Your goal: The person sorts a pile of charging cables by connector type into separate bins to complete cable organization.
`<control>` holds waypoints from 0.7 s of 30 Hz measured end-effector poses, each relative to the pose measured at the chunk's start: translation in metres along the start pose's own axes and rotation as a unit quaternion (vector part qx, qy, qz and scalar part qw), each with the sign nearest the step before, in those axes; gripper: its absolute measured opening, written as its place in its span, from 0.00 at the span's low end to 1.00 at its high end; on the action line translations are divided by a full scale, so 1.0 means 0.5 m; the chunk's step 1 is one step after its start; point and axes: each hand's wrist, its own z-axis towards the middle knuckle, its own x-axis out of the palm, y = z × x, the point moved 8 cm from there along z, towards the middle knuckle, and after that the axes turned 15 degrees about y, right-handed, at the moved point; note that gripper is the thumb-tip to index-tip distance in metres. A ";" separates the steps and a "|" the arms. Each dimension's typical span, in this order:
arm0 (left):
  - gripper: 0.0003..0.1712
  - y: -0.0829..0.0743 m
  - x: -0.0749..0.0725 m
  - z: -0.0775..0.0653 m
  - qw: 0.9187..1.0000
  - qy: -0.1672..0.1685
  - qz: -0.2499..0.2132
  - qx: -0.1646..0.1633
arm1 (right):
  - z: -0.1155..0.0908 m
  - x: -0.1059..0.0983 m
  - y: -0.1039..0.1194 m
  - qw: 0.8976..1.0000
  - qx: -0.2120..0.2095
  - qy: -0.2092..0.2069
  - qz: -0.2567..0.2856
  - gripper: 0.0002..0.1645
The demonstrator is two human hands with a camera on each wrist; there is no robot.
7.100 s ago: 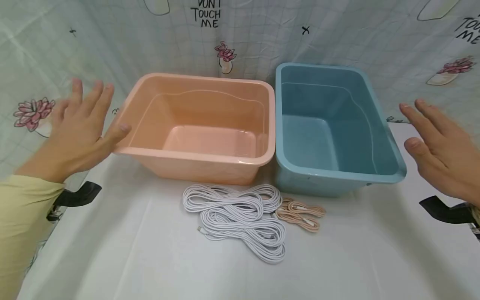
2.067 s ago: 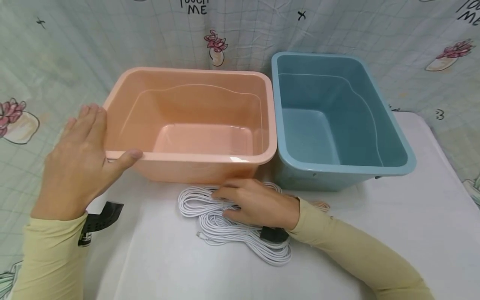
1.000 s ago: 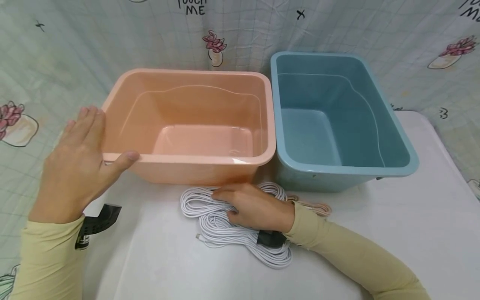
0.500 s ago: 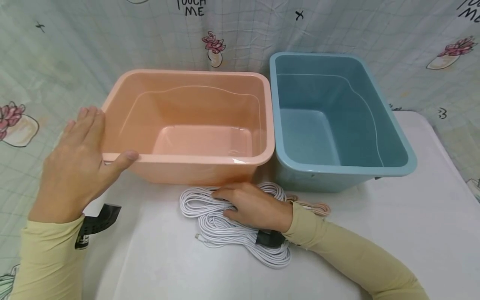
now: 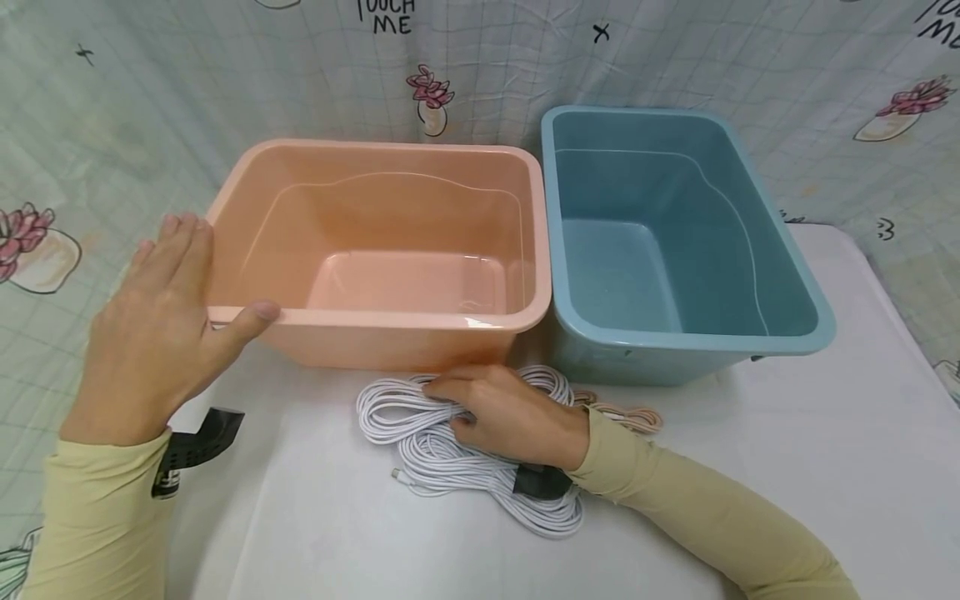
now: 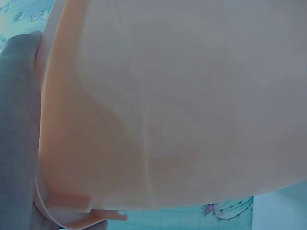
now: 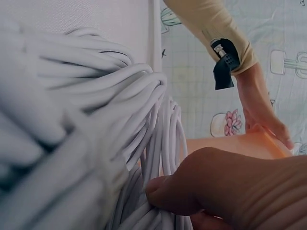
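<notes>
My right hand (image 5: pixel 517 417) grips the upper of two coiled white cables (image 5: pixel 386 412), fingers bent over its middle. In the right wrist view the thumb (image 7: pixel 177 187) presses on the white strands (image 7: pixel 153 143); the other fingers are mostly hidden. The second white cable coil (image 5: pixel 450 467) lies just below it, one plug end (image 5: pixel 397 474) pointing left. With fingers straight, my left hand (image 5: pixel 153 325) rests on the left front corner of a peach plastic tub (image 5: pixel 382 318), thumb along its front rim. The left wrist view is mostly filled by the tub's wall (image 6: pixel 192 105).
A blue tub (image 5: pixel 697 341) stands right beside the peach one, both with bare floors. A peach cable coil (image 5: pixel 637 419) shows partly behind the right wrist. All stand on a white-covered table (image 5: pixel 322 533), with a printed cloth (image 5: pixel 495 67) behind.
Seven seconds ago both hands were raised apart at the sides. My left hand came onto the peach tub's corner, and my right hand moved left onto the white cables; both have stayed there since.
</notes>
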 end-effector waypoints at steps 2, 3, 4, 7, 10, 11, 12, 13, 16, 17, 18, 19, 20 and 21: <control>0.62 0.000 0.000 0.000 1.000 -0.001 0.001 0.001 | -0.001 -0.001 0.000 1.000 0.000 0.003 0.007 0.27; 0.62 -0.001 0.000 0.000 1.000 -0.001 0.001 0.002 | -0.001 -0.001 0.000 1.000 0.000 0.006 0.014 0.27; 0.62 -0.001 0.000 0.000 1.000 -0.001 0.000 0.002 | -0.001 -0.001 0.000 1.000 0.002 0.011 0.024 0.27; 0.61 0.000 0.001 0.001 1.000 0.003 -0.004 0.002 | 0.000 0.004 -0.003 0.998 0.007 0.032 0.052 0.27; 0.62 0.000 0.002 0.003 1.000 0.007 -0.006 0.003 | 0.003 0.012 -0.009 0.996 0.015 0.055 0.068 0.28; 0.62 0.000 0.002 0.003 1.000 0.007 -0.005 0.003 | 0.004 0.014 -0.010 0.996 0.019 0.061 0.068 0.28; 0.62 0.000 0.002 0.004 1.000 0.008 -0.005 0.004 | 0.004 0.016 -0.011 0.995 0.023 0.067 0.069 0.28; 0.62 0.000 0.002 0.004 1.000 0.008 -0.005 0.004 | 0.005 0.019 -0.012 0.995 0.026 0.073 0.068 0.28; 0.62 0.000 0.002 0.004 1.000 0.009 -0.005 0.002 | 0.006 0.022 -0.014 0.994 0.034 0.086 0.063 0.30; 0.62 0.001 0.003 0.004 1.000 0.010 -0.004 0.001 | 0.006 0.023 -0.014 0.994 0.034 0.088 0.060 0.31; 0.62 0.001 0.003 0.003 1.000 0.010 -0.004 0.000 | 0.007 0.024 -0.015 0.994 0.034 0.089 0.059 0.31; 0.62 0.002 0.004 0.003 1.000 0.010 -0.004 -0.001 | 0.007 0.024 -0.015 0.994 0.034 0.090 0.059 0.30; 0.62 0.002 0.004 0.003 1.000 0.010 -0.004 -0.002 | 0.007 0.025 -0.016 0.994 0.034 0.090 0.060 0.29; 0.62 0.002 0.004 0.002 1.000 0.010 -0.004 -0.002 | 0.007 0.025 -0.016 0.994 0.034 0.089 0.060 0.28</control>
